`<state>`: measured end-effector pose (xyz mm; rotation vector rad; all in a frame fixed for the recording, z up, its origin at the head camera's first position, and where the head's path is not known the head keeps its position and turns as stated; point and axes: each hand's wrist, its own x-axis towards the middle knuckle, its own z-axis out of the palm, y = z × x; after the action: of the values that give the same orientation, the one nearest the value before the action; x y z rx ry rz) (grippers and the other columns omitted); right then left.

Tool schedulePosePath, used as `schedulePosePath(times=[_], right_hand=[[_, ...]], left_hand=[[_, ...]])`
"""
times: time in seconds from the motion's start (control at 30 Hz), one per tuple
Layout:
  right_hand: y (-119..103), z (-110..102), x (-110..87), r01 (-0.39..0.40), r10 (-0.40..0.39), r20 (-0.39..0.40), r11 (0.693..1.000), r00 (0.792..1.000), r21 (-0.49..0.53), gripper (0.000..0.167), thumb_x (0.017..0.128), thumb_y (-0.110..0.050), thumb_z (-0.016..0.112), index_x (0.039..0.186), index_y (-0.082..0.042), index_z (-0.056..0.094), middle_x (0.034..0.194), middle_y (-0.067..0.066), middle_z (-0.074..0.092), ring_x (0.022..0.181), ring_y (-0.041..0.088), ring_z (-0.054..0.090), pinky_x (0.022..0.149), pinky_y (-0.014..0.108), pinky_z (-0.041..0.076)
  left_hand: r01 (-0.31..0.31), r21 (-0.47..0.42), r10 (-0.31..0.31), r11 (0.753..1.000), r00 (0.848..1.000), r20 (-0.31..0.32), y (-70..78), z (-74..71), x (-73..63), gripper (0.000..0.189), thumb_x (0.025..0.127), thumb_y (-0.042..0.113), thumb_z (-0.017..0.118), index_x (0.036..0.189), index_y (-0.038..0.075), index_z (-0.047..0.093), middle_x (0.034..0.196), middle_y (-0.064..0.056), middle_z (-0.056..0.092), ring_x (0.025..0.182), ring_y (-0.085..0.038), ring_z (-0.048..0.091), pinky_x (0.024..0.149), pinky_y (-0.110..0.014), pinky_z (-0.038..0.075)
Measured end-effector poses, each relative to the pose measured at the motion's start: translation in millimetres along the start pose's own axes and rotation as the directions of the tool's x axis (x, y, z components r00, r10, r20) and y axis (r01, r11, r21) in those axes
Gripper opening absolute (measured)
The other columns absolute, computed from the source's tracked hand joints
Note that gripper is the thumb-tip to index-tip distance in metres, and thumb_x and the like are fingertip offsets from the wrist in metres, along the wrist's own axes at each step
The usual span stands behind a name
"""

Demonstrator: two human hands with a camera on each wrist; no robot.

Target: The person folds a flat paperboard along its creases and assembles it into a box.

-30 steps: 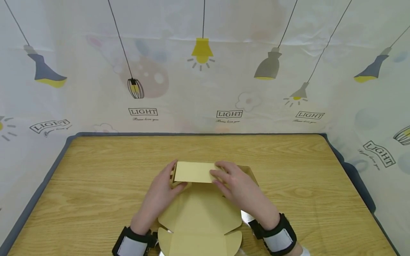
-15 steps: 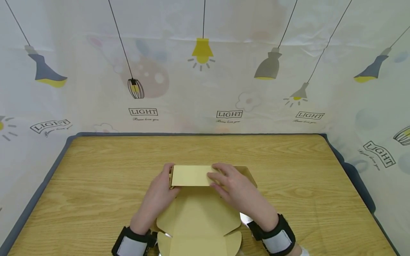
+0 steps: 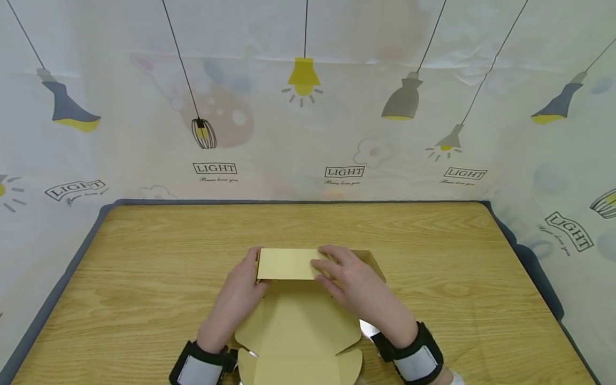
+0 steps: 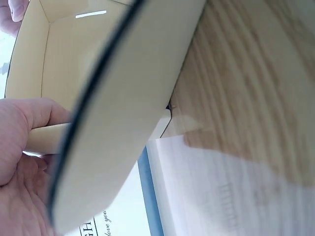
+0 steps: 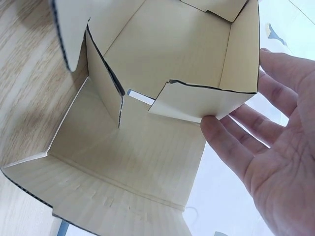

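A partly folded cardboard box point(image 3: 298, 321) stands in front of me, its long front flap spread toward me. My left hand point(image 3: 240, 289) grips the left end of its raised pale panel point(image 3: 286, 264), thumb on the near side. In the left wrist view, thumb and fingers of the left hand point(image 4: 24, 147) close around a folded wall, beside a large blurred flap point(image 4: 113, 113). My right hand point(image 3: 358, 278) rests lightly bent fingers on the panel's right end. In the right wrist view, the right hand point(image 5: 275, 128) touches the box's outer wall and a folded side flap point(image 5: 197, 103).
A wood-grain table point(image 3: 159, 240) with a dark blue border lies beneath. Behind it hangs a white cloth point(image 3: 269, 123) printed with lamps. Something shiny and pale point(image 3: 368, 327) shows beside the box under my right wrist. Black straps point(image 3: 418, 353) wrap both wrists.
The raised panel has shifted slightly left and toward me, and the gap at its left end has narrowed. My left hand moved with it. Over the last half second almost nothing differs.
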<state>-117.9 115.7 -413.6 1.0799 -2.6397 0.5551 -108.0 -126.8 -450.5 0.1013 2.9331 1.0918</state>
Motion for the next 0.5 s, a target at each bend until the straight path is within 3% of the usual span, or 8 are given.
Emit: schedulePosePath(times=[0.5], right_hand=[[-1.4, 1.2, 0.7, -0.004, 0.004, 0.003, 1.000, 1.000, 0.012, 0.025, 0.089, -0.023, 0.068, 0.113, -0.016, 0.069, 0.126, 0.009, 0.058, 0.116, 0.022, 0.056, 0.091, 0.033, 0.053]], left_hand=[[-0.011, 0.006, 0.011, 1.000, 1.000, -0.024, 1.9, -0.1, 0.1, 0.057, 0.082, -0.006, 0.061, 0.134, -0.001, 0.040, 0.118, -0.022, 0.060, 0.093, -0.027, 0.061, 0.072, -0.038, 0.053]])
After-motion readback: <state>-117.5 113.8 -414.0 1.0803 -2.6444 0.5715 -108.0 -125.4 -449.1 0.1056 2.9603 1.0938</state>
